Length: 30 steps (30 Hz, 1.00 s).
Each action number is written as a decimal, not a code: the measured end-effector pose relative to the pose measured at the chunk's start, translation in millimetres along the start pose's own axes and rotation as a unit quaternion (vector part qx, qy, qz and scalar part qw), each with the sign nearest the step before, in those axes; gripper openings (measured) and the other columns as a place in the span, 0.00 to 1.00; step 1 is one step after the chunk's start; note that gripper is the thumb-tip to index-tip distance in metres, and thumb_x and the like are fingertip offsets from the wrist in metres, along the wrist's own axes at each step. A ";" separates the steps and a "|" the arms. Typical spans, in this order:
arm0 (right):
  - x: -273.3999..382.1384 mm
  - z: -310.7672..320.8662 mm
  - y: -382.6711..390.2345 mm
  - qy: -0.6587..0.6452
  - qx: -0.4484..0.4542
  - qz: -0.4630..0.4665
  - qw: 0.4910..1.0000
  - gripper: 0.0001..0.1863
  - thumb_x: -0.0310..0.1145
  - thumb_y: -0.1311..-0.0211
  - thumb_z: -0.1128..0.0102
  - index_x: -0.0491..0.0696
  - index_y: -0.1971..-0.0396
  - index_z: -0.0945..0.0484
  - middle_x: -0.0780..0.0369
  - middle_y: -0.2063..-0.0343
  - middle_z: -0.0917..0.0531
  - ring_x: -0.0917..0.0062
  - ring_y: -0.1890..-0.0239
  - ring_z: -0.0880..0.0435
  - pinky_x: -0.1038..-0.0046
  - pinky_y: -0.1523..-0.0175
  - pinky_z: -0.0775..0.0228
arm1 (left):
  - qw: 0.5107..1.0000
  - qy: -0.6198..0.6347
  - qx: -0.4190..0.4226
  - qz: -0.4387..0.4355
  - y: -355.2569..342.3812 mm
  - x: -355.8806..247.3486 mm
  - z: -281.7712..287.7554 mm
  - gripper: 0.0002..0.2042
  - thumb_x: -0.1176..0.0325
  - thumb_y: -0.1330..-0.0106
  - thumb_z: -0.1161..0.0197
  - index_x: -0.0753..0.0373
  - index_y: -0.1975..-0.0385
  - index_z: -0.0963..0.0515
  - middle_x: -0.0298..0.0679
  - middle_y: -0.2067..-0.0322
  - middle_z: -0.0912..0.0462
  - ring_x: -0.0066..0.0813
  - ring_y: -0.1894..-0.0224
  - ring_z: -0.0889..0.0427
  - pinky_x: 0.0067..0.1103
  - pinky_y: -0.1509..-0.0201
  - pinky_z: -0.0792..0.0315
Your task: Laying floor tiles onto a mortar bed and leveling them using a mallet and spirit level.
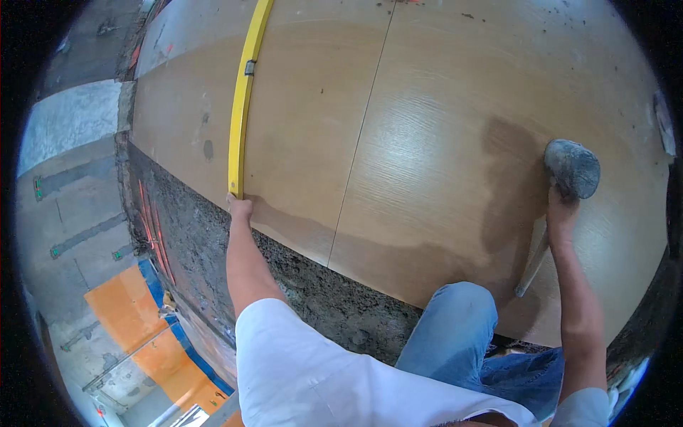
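Large glossy beige tiles (420, 164), split by a narrow seam, spread under a long yellow level (241, 128) lying lengthwise on the left part of them. My left hand (240, 208) is closed on the near end of that level, at the tiles' edge. On the right, my right hand (563, 212) grips a grey-headed mallet (573, 167) by the handle close under its head; the handle's other end points toward me, and the mallet casts a shadow on the tile.
Dark rough mortar (313, 306) borders the tiles on my side. My bent knee (448, 320) is at their near edge. Farther left are thin red pipes (158, 235), grey concrete (71, 192) with cut channels and green boxes, and orange panels (124, 306) edged in blue.
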State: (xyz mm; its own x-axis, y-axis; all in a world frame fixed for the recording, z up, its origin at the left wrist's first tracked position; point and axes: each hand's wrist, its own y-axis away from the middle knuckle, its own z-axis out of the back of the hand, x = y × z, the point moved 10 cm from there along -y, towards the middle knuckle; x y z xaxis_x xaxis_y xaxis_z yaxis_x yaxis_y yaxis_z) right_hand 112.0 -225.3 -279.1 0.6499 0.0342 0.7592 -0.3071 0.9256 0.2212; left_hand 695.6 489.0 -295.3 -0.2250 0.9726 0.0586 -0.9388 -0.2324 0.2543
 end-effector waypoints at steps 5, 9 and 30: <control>10.4 2.8 2.0 0.075 0.010 -0.020 0.997 0.17 0.33 0.39 0.43 0.37 0.54 0.24 0.49 0.56 0.17 0.64 0.51 0.19 0.69 0.45 0.33 | 0.998 0.055 0.034 0.026 -13.0 20.6 -4.5 0.38 0.67 0.44 0.40 0.66 0.33 0.47 0.53 0.37 0.35 0.52 0.36 0.35 0.34 0.31 0.41; 5.7 2.9 2.7 0.046 0.011 -0.008 0.999 0.17 0.34 0.39 0.43 0.37 0.55 0.24 0.49 0.56 0.17 0.64 0.51 0.19 0.69 0.46 0.33 | 0.992 -0.107 0.055 0.035 15.6 12.8 6.6 0.41 0.53 0.50 0.33 0.65 0.36 0.39 0.52 0.43 0.28 0.51 0.39 0.30 0.36 0.36 0.35; 174.5 32.4 262.7 -0.267 0.392 -0.215 0.854 0.14 0.41 0.38 0.39 0.48 0.60 0.25 0.65 0.74 0.25 0.83 0.74 0.24 0.78 0.74 0.32 | 0.360 0.589 0.663 -0.291 751.5 -217.6 101.4 0.26 0.70 0.41 0.36 0.59 0.46 0.41 0.39 0.57 0.25 0.29 0.56 0.22 0.24 0.54 0.25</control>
State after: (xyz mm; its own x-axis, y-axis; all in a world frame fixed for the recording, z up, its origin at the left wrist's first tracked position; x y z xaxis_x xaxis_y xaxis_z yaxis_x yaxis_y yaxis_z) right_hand 122.3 11.6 -68.7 0.4754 -0.6158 0.6283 -0.6265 0.2645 0.7332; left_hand 65.5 103.0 -19.1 -0.7782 -0.0009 -0.6280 -0.1427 0.9741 0.1755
